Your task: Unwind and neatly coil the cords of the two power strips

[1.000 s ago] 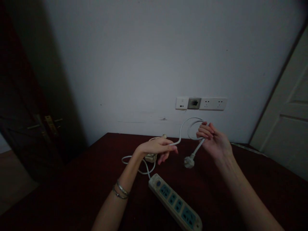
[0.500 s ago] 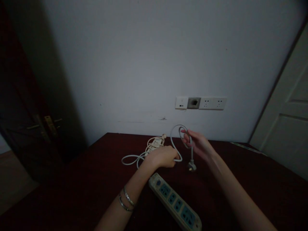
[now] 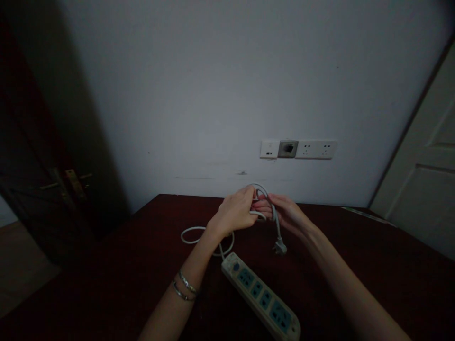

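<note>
A cream power strip (image 3: 261, 297) with blue-green sockets lies on a dark red table (image 3: 106, 284). Its white cable (image 3: 199, 235) loops over the table and rises to my hands. My left hand (image 3: 235, 210) is closed around the cable, pressed against my right hand (image 3: 284, 213), which is closed around a small coil of the same cable. The plug (image 3: 280, 246) hangs below my right hand, just above the table. A second pale strip seen earlier behind my left hand is hidden now.
A white wall stands behind the table with a row of wall sockets (image 3: 297, 149). A dark door with a brass handle (image 3: 73, 182) is at the left. A pale door (image 3: 423, 189) is at the right.
Both hands came together above the table. My left hand rose from the table with the cable and met my right hand, which kept its coil. The plug now hangs lower.
</note>
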`<action>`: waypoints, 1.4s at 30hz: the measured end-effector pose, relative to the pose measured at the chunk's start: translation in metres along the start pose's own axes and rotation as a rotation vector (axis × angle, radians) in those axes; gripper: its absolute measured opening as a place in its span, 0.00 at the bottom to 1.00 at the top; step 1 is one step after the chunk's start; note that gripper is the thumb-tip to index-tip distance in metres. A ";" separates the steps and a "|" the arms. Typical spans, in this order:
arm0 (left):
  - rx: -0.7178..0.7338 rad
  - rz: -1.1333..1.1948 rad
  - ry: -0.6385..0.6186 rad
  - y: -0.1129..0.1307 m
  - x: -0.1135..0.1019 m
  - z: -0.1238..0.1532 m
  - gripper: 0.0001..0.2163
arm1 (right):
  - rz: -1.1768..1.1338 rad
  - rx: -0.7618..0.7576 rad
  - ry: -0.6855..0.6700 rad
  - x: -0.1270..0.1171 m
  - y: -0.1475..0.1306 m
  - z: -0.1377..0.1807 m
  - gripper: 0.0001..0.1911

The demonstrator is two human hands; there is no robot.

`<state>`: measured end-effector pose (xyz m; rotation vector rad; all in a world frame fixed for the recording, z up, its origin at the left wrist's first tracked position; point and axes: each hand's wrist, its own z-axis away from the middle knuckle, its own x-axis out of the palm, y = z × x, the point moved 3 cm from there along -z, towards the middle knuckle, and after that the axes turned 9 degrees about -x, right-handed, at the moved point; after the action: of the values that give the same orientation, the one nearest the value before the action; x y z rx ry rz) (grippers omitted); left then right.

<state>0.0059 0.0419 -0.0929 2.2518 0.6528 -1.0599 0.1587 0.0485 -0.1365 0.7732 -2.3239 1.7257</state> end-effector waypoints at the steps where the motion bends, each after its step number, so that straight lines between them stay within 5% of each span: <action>1: 0.005 0.037 0.027 0.000 0.000 -0.001 0.16 | 0.003 0.003 -0.012 0.001 0.000 0.001 0.08; 11: 0.050 0.204 0.219 -0.007 -0.002 -0.007 0.43 | 0.044 0.012 -0.050 0.008 -0.004 0.003 0.11; 19: -0.162 0.635 -0.014 -0.017 0.006 -0.014 0.30 | 0.052 0.014 -0.130 0.032 -0.009 0.013 0.11; 24: -0.157 0.987 -0.245 -0.022 0.011 -0.014 0.27 | -0.156 0.090 -0.144 0.037 -0.017 0.016 0.09; 30: -0.184 1.063 -0.399 -0.027 0.014 -0.011 0.25 | -0.278 0.192 -0.078 0.031 -0.015 0.013 0.10; 34: -0.215 1.059 -0.397 -0.026 0.020 -0.014 0.20 | -0.112 0.102 0.006 0.025 -0.012 0.009 0.11; 42: -0.461 1.147 -0.231 -0.024 0.032 -0.017 0.12 | 0.620 -0.138 0.130 0.021 -0.016 0.007 0.18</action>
<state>0.0175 0.0769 -0.1162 1.6083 -0.4525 -0.4723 0.1501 0.0316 -0.1164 -0.1074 -2.7269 1.7099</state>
